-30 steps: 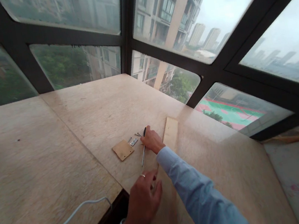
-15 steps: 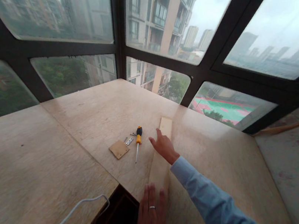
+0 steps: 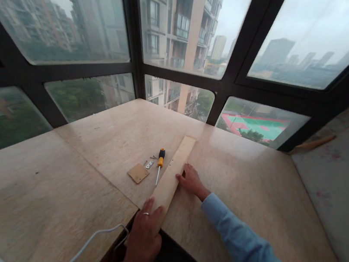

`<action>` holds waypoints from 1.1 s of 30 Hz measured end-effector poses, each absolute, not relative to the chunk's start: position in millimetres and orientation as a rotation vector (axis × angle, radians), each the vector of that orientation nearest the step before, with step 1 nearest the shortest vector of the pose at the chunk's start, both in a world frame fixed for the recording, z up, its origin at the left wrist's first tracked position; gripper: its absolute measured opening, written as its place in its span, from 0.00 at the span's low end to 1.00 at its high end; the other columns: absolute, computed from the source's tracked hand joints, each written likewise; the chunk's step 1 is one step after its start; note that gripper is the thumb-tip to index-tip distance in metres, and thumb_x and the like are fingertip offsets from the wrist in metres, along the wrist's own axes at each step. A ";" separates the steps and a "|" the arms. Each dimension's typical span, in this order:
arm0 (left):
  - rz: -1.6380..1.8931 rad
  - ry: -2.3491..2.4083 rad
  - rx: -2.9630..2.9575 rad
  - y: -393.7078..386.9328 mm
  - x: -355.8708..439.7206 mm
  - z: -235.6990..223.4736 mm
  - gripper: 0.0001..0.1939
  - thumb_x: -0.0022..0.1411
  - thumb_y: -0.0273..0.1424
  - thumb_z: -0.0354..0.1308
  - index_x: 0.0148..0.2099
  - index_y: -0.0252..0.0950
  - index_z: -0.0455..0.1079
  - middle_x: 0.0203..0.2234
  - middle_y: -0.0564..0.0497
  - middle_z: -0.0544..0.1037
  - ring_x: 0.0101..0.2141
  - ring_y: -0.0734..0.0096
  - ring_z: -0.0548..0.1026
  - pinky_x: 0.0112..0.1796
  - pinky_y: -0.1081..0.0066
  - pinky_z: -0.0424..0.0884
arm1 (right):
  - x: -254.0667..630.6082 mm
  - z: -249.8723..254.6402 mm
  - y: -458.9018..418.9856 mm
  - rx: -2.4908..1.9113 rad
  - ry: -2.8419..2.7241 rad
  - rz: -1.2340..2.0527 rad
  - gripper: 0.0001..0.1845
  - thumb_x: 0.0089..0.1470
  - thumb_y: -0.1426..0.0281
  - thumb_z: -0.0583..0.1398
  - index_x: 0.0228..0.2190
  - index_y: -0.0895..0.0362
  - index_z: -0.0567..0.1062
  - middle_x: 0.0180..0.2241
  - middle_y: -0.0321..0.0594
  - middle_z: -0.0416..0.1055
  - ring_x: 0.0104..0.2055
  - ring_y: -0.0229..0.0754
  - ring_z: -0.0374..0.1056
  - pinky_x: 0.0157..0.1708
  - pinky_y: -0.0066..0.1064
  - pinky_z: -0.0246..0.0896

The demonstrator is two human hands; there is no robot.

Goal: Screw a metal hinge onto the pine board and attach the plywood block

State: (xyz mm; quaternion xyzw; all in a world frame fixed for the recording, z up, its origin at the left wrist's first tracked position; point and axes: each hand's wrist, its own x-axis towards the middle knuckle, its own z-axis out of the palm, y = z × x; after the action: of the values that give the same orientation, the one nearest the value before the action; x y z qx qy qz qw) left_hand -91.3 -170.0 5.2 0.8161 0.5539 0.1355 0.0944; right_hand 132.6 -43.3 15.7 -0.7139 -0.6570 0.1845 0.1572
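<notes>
A long pale wooden board (image 3: 173,166) lies slantwise on the stone-like counter, its near end reaching past the counter's edge. Two small dark holes show near its left side. My left hand (image 3: 143,236), with a ring on one finger, grips that near end, fingers on top and thumb by the right side. Farther along, my right hand (image 3: 192,181) holds the board's right edge with bent fingers; the fingertips are partly hidden. Left of the board rests a yellow-and-black screwdriver (image 3: 160,158), its shaft tip close to the wood.
Beside the screwdriver are a small square wooden piece (image 3: 138,173), a metal plate (image 3: 149,164) with holes and a few screws (image 3: 154,157). A white cable (image 3: 89,240) crosses the counter (image 3: 48,189) at the left. Dark-framed windows border the back.
The board has turned, its near end swinging left towards the screwdriver. My left hand moved left with it and now grips it. My right hand went from above the board to its right edge.
</notes>
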 end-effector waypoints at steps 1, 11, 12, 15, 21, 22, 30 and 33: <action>0.364 1.637 2.415 -166.7 -94.1 9.1 0.38 0.45 0.17 0.50 0.60 0.38 0.69 0.66 0.45 0.60 0.66 0.55 0.56 0.64 0.55 0.56 | 129.3 15.6 -41.7 -2.055 -1.871 0.539 0.33 0.61 0.63 0.56 0.62 0.67 0.58 0.65 0.61 0.55 0.69 0.56 0.48 0.65 0.46 0.44; 0.140 1.688 2.356 -139.7 -108.1 36.7 0.35 0.51 0.18 0.52 0.62 0.33 0.67 0.66 0.37 0.58 0.66 0.55 0.56 0.64 0.56 0.53 | 105.8 22.0 -16.2 -2.099 -1.863 0.608 0.36 0.62 0.61 0.54 0.64 0.67 0.54 0.68 0.60 0.49 0.70 0.57 0.42 0.65 0.51 0.40; 0.147 1.723 2.354 -137.7 -110.0 36.1 0.34 0.52 0.17 0.51 0.62 0.32 0.67 0.66 0.37 0.59 0.66 0.55 0.56 0.64 0.55 0.53 | 102.9 22.1 -13.2 -2.093 -1.862 0.608 0.35 0.62 0.61 0.54 0.64 0.67 0.54 0.68 0.60 0.49 0.70 0.57 0.42 0.65 0.51 0.40; 0.186 1.829 2.325 -133.1 -115.1 34.0 0.31 0.55 0.16 0.48 0.61 0.31 0.68 0.64 0.36 0.63 0.65 0.53 0.59 0.63 0.51 0.54 | 95.1 21.6 -5.1 -2.081 -1.845 0.606 0.35 0.62 0.62 0.54 0.64 0.68 0.55 0.68 0.62 0.49 0.70 0.58 0.43 0.65 0.53 0.39; 0.330 1.912 2.324 -135.0 -118.2 31.8 0.23 0.60 0.20 0.50 0.56 0.31 0.72 0.59 0.35 0.69 0.62 0.48 0.64 0.61 0.47 0.59 | 96.6 19.0 -5.0 -1.969 -1.826 0.621 0.34 0.60 0.63 0.56 0.63 0.67 0.58 0.66 0.62 0.52 0.70 0.59 0.44 0.65 0.54 0.39; 0.378 1.922 2.320 -136.7 -117.6 31.2 0.21 0.61 0.23 0.50 0.55 0.30 0.73 0.58 0.34 0.70 0.61 0.47 0.65 0.60 0.46 0.60 | 99.0 18.1 -8.6 -1.936 -1.825 0.623 0.33 0.60 0.64 0.57 0.62 0.65 0.59 0.66 0.60 0.53 0.70 0.58 0.45 0.65 0.53 0.40; 0.928 1.545 2.147 -171.1 -85.3 54.8 0.19 0.64 0.34 0.52 0.52 0.34 0.75 0.52 0.40 0.77 0.54 0.53 0.74 0.54 0.55 0.71 | 130.2 21.3 -80.4 -1.581 -1.749 0.666 0.20 0.57 0.67 0.59 0.51 0.59 0.75 0.59 0.53 0.68 0.63 0.51 0.61 0.63 0.45 0.53; 0.948 1.376 1.943 -191.3 -67.1 76.6 0.15 0.63 0.36 0.56 0.48 0.39 0.78 0.42 0.46 0.82 0.41 0.60 0.81 0.45 0.64 0.78 | 153.4 38.1 -119.7 -1.459 -1.675 0.669 0.13 0.61 0.65 0.57 0.43 0.52 0.79 0.51 0.45 0.76 0.55 0.47 0.71 0.58 0.43 0.62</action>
State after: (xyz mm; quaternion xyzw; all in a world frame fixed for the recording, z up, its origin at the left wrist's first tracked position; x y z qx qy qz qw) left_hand -67.1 -191.3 76.6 0.7266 0.5147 0.3544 0.2854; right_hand 153.4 -119.7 38.1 -0.5765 -0.6619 0.2644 0.3994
